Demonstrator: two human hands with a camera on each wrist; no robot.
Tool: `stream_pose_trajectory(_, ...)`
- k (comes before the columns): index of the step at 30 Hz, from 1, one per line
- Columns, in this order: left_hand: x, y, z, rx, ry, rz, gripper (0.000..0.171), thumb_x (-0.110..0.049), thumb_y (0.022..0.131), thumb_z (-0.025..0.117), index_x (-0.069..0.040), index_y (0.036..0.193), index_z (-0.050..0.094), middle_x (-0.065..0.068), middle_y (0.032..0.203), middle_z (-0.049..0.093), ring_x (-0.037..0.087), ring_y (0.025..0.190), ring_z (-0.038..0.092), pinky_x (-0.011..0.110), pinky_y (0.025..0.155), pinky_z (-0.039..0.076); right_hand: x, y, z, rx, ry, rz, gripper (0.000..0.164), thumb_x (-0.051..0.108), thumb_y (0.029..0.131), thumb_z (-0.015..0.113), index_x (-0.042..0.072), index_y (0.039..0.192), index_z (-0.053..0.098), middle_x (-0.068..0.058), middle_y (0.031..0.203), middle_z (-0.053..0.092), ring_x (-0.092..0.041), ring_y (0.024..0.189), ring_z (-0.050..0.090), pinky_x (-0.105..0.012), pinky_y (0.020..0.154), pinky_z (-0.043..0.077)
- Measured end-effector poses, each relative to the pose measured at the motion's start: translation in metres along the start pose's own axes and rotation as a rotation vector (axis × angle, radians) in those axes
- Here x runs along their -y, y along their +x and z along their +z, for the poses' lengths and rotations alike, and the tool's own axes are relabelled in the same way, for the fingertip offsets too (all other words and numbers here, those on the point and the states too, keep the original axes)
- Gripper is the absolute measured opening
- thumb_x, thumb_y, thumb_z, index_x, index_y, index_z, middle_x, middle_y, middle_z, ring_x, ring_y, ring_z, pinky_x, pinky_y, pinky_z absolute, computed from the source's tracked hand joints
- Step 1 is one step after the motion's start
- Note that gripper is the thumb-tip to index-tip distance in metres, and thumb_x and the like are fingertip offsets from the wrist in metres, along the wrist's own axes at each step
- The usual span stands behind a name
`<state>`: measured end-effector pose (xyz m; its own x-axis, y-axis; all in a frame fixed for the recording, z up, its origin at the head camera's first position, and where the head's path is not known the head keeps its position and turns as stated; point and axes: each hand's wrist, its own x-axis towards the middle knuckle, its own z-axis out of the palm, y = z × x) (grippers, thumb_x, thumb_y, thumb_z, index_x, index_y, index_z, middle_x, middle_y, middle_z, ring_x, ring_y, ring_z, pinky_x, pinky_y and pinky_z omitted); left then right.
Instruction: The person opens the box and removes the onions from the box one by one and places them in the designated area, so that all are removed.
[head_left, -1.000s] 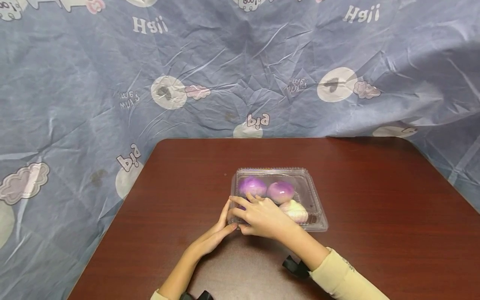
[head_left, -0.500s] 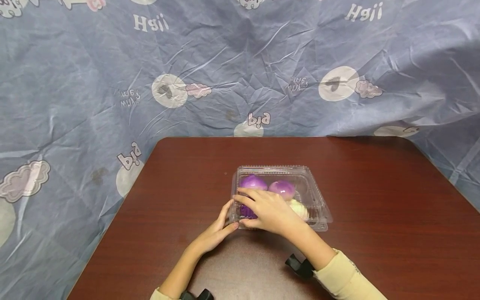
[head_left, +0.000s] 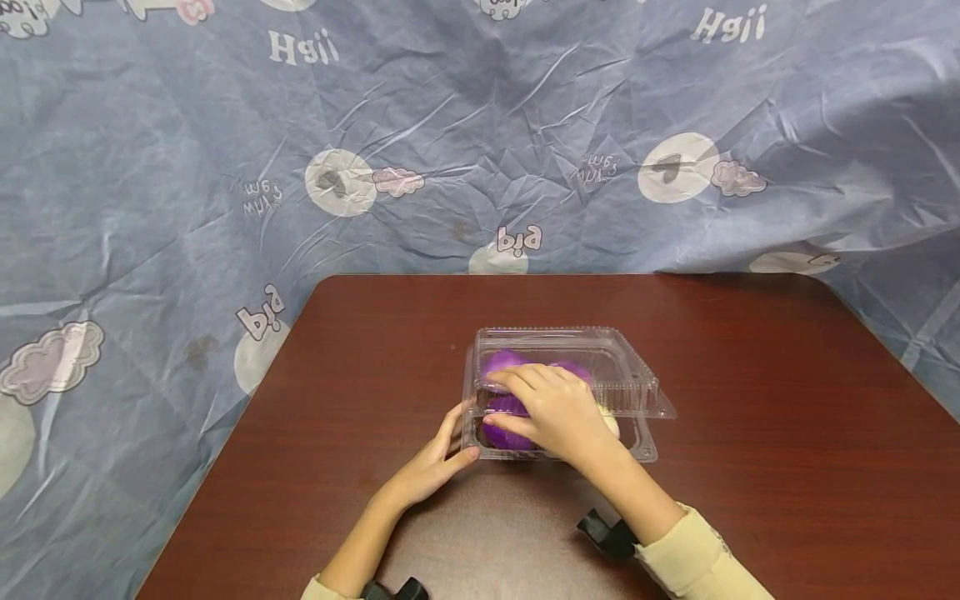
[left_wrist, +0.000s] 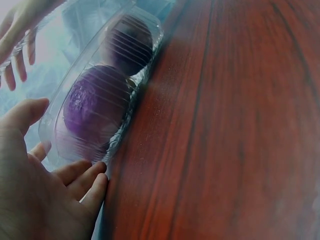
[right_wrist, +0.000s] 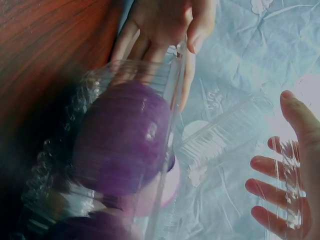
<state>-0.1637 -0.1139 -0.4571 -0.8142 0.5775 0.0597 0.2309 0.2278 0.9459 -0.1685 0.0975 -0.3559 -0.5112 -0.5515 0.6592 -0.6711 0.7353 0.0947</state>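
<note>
A clear plastic clamshell box (head_left: pixel 634 433) sits mid-table, its hinged lid (head_left: pixel 600 335) tilted up at the front. Inside lie several round purple onions (head_left: pixel 510 425) and one pale onion (head_left: pixel 611 423). My left hand (head_left: pixel 423 472) rests against the box's left end, fingers along its side and thumb at the front corner. In the left wrist view, those fingertips touch the ribbed wall beside a purple onion (left_wrist: pixel 95 102). My right hand (head_left: pixel 562 412) holds the raised lid by its front part, fingers spread wide from the thumb. It hides part of the onions.
The brown wooden table (head_left: pixel 360 358) surrounds the box. Behind it hangs a blue-grey printed cloth (head_left: pixel 465 108). Black wrist mounts (head_left: pixel 611 533) sit below both forearms, beside the cream sleeves (head_left: pixel 697 554).
The lid's front edge has risen off the base, lifted by my right hand, which moved up and slightly right. My left hand has stayed against the box's left end.
</note>
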Motion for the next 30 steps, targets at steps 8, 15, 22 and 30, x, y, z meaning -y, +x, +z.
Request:
stream_pose_trajectory(8, 0.001, 0.001, 0.000, -0.007, 0.021, -0.017, 0.066, -0.031, 0.095, 0.044, -0.022, 0.145, 0.002, 0.016, 0.151, 0.014, 0.031, 0.138, 0.018, 0.050, 0.110, 0.024, -0.015, -0.006, -0.006, -0.100, -0.033, 0.006, 0.051, 0.055, 0.074, 0.060, 0.015, 0.104, 0.066, -0.001, 0.094, 0.069, -0.020, 0.086, 0.064, -0.034, 0.081, 0.050)
stream_pose_trajectory(15, 0.001, 0.000, 0.001, -0.020, 0.022, -0.025, 0.067, -0.030, 0.094, 0.046, -0.022, 0.145, 0.003, 0.010, 0.153, 0.011, 0.024, 0.140, 0.013, 0.046, 0.112, 0.023, -0.028, -0.013, -0.015, -0.178, -0.050, 0.014, 0.056, 0.061, 0.087, 0.041, 0.015, 0.103, 0.067, -0.002, 0.093, 0.069, -0.023, 0.085, 0.063, -0.036, 0.083, 0.049)
stream_pose_trajectory(22, 0.000, 0.000, 0.000, -0.009, 0.009, -0.004, 0.065, -0.030, 0.094, 0.045, -0.027, 0.144, 0.003, 0.007, 0.153, 0.007, 0.026, 0.141, 0.011, 0.049, 0.112, 0.021, -0.044, -0.024, -0.025, -0.242, -0.075, 0.039, 0.056, 0.060, 0.087, 0.041, 0.013, 0.102, 0.067, -0.003, 0.091, 0.069, -0.025, 0.083, 0.063, -0.042, 0.087, 0.047)
stream_pose_trajectory(30, -0.005, 0.000, -0.001, 0.007, 0.007, 0.004, 0.065, -0.020, 0.095, 0.043, -0.020, 0.145, 0.002, 0.014, 0.152, 0.008, 0.030, 0.140, 0.013, 0.051, 0.111, 0.021, -0.065, -0.038, -0.038, -0.238, -0.107, 0.130, 0.060, 0.063, 0.087, 0.039, 0.013, 0.104, 0.067, -0.005, 0.095, 0.068, -0.025, 0.087, 0.062, -0.041, 0.091, 0.043)
